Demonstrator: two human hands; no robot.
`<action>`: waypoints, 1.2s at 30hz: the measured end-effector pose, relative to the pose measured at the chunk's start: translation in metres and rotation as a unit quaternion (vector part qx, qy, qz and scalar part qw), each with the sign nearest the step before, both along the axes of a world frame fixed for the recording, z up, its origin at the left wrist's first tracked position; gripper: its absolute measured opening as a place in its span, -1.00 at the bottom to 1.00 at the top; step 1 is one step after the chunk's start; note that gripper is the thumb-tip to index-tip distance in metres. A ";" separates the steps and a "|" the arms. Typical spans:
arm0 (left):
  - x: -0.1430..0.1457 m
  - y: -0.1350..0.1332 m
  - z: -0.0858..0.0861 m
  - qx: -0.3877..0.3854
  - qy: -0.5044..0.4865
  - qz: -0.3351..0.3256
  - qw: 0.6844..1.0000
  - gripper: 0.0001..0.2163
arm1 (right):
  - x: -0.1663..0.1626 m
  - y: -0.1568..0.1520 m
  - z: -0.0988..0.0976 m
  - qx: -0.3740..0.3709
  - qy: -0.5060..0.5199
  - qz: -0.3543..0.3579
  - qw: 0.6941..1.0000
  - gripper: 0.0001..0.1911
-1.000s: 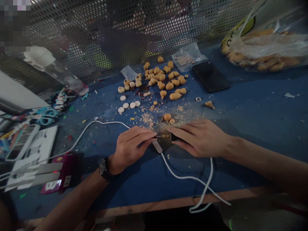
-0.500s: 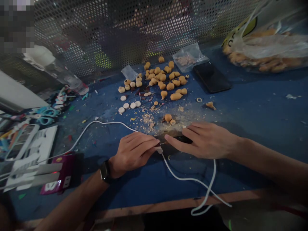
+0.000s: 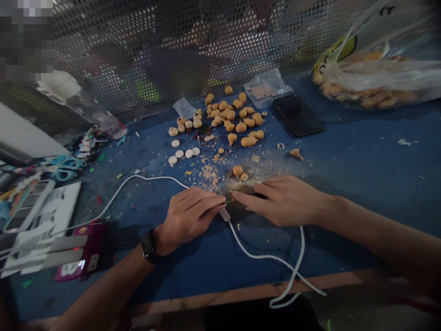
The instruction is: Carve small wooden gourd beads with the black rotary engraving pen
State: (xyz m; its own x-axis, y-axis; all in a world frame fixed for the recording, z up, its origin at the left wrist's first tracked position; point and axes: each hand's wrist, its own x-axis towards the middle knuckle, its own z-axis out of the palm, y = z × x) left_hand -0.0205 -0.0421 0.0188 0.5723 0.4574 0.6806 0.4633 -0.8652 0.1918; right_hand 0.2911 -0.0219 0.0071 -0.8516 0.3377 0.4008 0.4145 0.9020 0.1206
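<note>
My left hand (image 3: 189, 214), with a dark watch (image 3: 149, 246) on its wrist, is closed in a pinch; what lies at the fingertips is too small to make out. Just below them is the pale end piece (image 3: 224, 214) of a white cable (image 3: 253, 254). My right hand (image 3: 287, 202) faces it, fingers bent around something dark that is mostly hidden. A thin line shows in the small gap between the two hands. Just beyond the hands lie a small tan gourd (image 3: 237, 170) and pale crumbs (image 3: 208, 173).
Many small tan gourds (image 3: 227, 112) lie further back, with white discs (image 3: 189, 154) to their left. A black phone (image 3: 298, 115) and a bag of gourds (image 3: 372, 82) are at the right. A maroon box (image 3: 93, 243), blue scissors (image 3: 65, 166) and a bottle (image 3: 99, 110) stand left.
Both hands stay close together, with fingertips slightly shifted. Less of the dark object shows under my right hand. The whole view has moved a little.
</note>
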 end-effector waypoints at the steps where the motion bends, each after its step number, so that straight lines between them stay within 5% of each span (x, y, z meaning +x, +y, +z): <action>1: 0.000 0.000 0.000 -0.006 0.006 0.012 1.000 -0.92 | 0.001 0.001 0.001 -0.004 0.006 -0.001 1.000 -0.49; 4: 0.001 0.000 -0.001 -0.030 0.005 0.049 0.998 -0.85 | 0.004 0.007 0.004 -0.005 0.023 -0.026 0.999 -0.52; 9: 0.002 -0.001 -0.003 -0.052 -0.018 0.073 0.996 -0.77 | 0.010 0.018 0.000 0.000 0.034 -0.181 0.983 -0.58; 15: 0.000 0.002 -0.005 -0.044 -0.012 0.057 0.997 -0.81 | 0.011 0.024 -0.010 -0.062 0.034 -0.278 0.958 -0.56; 24: -0.001 0.007 -0.009 -0.050 -0.014 0.048 0.997 -0.87 | 0.023 0.036 0.001 -0.086 0.164 -0.171 0.968 -0.73; 29: -0.004 0.008 -0.009 -0.045 -0.001 0.049 0.998 -0.85 | 0.024 0.045 -0.006 -0.131 0.143 -0.149 0.970 -0.72; 36: -0.011 0.008 -0.007 -0.063 0.060 -0.015 0.996 -0.50 | 0.020 0.051 -0.006 -0.126 0.140 -0.184 0.965 -0.74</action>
State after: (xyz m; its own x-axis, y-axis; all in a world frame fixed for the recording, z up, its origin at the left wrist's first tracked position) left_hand -0.0313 -0.0341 0.0123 0.6606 0.5167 0.5446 0.4637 -0.8514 0.2454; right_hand 0.3113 0.0288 0.0009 -0.5255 0.7140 0.4627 0.6970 0.6732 -0.2471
